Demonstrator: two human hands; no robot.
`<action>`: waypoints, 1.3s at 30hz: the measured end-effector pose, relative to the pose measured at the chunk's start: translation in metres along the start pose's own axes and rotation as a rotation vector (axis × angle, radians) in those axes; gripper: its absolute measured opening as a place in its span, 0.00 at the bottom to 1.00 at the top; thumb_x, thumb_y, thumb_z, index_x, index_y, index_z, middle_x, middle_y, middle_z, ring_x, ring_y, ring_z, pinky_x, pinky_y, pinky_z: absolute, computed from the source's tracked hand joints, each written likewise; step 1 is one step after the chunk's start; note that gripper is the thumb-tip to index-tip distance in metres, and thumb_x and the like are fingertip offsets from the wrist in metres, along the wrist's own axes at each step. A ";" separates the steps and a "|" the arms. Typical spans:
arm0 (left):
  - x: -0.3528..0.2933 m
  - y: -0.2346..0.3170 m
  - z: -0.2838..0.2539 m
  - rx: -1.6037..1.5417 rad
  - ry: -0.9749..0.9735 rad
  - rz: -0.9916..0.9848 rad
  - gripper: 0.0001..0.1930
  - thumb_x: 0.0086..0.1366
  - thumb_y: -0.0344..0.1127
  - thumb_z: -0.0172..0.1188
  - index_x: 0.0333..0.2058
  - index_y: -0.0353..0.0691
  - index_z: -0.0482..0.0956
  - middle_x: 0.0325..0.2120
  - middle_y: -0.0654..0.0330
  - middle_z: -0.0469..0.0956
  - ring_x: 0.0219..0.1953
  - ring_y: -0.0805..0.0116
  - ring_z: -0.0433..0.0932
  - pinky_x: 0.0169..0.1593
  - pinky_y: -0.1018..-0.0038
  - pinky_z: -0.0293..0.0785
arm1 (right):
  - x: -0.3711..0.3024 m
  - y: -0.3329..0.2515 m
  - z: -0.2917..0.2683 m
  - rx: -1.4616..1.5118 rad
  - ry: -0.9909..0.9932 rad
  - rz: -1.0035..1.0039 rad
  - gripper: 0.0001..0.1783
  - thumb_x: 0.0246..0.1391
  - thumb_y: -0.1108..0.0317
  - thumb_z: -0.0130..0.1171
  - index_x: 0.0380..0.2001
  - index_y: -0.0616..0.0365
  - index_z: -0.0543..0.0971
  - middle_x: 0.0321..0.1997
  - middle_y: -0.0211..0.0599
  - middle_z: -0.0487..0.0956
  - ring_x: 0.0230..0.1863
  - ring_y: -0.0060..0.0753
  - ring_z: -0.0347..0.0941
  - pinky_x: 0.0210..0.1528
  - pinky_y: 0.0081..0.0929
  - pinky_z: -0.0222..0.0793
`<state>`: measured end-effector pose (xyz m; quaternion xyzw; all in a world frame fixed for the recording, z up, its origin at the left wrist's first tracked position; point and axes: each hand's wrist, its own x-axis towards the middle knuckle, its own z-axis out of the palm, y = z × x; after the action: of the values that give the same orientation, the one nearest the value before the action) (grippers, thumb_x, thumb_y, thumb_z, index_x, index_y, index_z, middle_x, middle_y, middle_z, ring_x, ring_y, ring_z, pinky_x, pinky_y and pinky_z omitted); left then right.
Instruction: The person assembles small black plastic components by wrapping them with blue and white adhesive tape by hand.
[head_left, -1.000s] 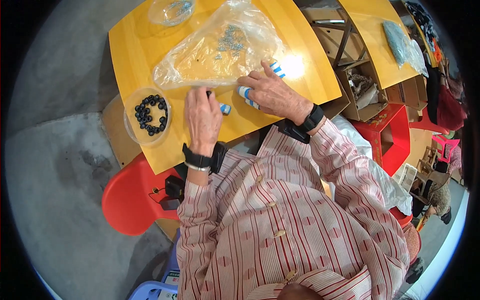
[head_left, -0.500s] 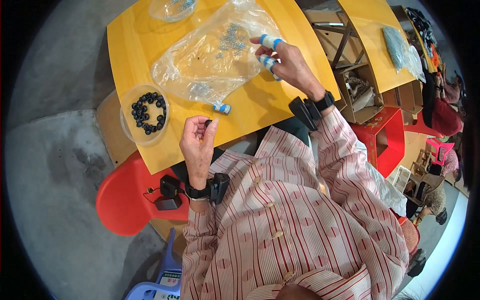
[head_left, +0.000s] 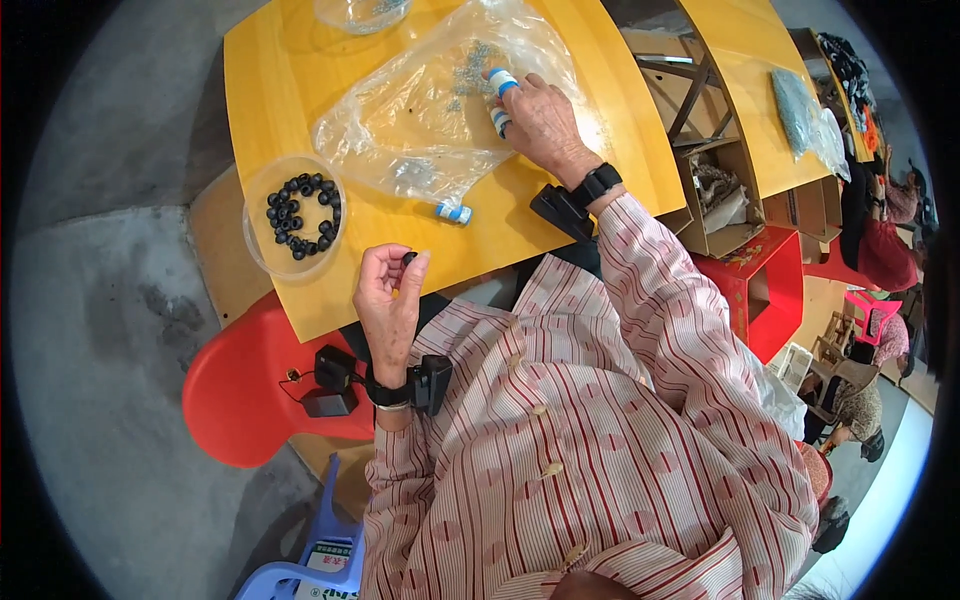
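My left hand (head_left: 387,300) pinches a small round black plastic piece (head_left: 409,258) between thumb and fingers, just off the table's near edge. Over a clear plastic bag (head_left: 370,130) reaches my right hand (head_left: 543,122), its fingers apart. Blue-and-white tape wraps two of its digits, and the index finger touches a scatter of tiny silvery metal pieces (head_left: 474,68) on the bag. Whether anything lies under those fingertips cannot be seen. To the left, a clear round tub (head_left: 252,235) contains several black pieces (head_left: 325,228) like the held one.
A small blue-and-white roll (head_left: 453,213) lies by the bag's near edge on the yellow table (head_left: 420,262). Another clear tub (head_left: 362,18) stands at the far side. A red chair (head_left: 235,385) is at left; an open cardboard box (head_left: 715,200) and red stool (head_left: 765,290) are at right.
My right hand has moved left and down onto the metal pieces, from hovering at the bag's right. The left hand still grips the black piece, slightly lower in view.
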<state>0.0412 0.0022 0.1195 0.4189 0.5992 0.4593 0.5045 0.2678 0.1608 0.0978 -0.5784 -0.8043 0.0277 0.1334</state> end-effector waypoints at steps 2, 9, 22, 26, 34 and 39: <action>-0.001 -0.001 -0.003 -0.004 0.004 -0.009 0.09 0.60 0.30 0.62 0.35 0.35 0.71 0.27 0.68 0.69 0.28 0.82 0.66 0.33 0.85 0.66 | 0.000 0.003 0.005 -0.011 0.012 -0.009 0.06 0.42 0.73 0.55 0.27 0.62 0.77 0.32 0.43 0.78 0.42 0.43 0.71 0.42 0.42 0.69; -0.001 0.001 -0.004 -0.112 -0.012 -0.034 0.09 0.61 0.27 0.61 0.37 0.35 0.70 0.28 0.67 0.70 0.30 0.82 0.67 0.36 0.85 0.66 | -0.005 0.009 0.008 0.064 0.022 -0.011 0.13 0.40 0.74 0.55 0.34 0.60 0.79 0.32 0.42 0.78 0.43 0.43 0.71 0.45 0.39 0.67; 0.045 0.028 0.034 -0.204 -0.201 -0.034 0.11 0.63 0.35 0.59 0.40 0.36 0.73 0.27 0.64 0.76 0.27 0.82 0.68 0.32 0.84 0.64 | -0.020 -0.014 -0.029 0.205 0.131 -0.208 0.41 0.36 0.80 0.58 0.59 0.49 0.65 0.35 0.33 0.76 0.40 0.38 0.71 0.46 0.32 0.65; 0.049 0.021 0.039 -0.236 -0.212 -0.032 0.10 0.63 0.35 0.59 0.39 0.35 0.73 0.28 0.64 0.76 0.29 0.80 0.73 0.34 0.83 0.69 | -0.013 -0.007 -0.015 -0.148 0.042 -0.239 0.36 0.38 0.72 0.62 0.56 0.62 0.67 0.30 0.37 0.75 0.42 0.37 0.69 0.45 0.35 0.63; 0.051 0.019 0.038 -0.185 -0.224 -0.035 0.10 0.63 0.36 0.59 0.38 0.35 0.73 0.26 0.64 0.76 0.28 0.80 0.73 0.32 0.84 0.68 | -0.013 -0.007 -0.025 0.157 0.071 -0.177 0.39 0.41 0.76 0.57 0.61 0.50 0.63 0.30 0.36 0.76 0.38 0.39 0.72 0.46 0.34 0.62; 0.053 0.016 0.039 -0.186 -0.207 -0.049 0.11 0.63 0.36 0.59 0.38 0.35 0.73 0.26 0.65 0.76 0.28 0.81 0.73 0.32 0.84 0.68 | -0.016 -0.002 -0.016 -0.002 0.057 -0.160 0.37 0.42 0.75 0.57 0.60 0.49 0.64 0.29 0.36 0.76 0.38 0.39 0.72 0.46 0.34 0.62</action>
<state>0.0734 0.0624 0.1208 0.4005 0.5089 0.4549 0.6113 0.2745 0.1433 0.1105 -0.5129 -0.8439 -0.0006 0.1573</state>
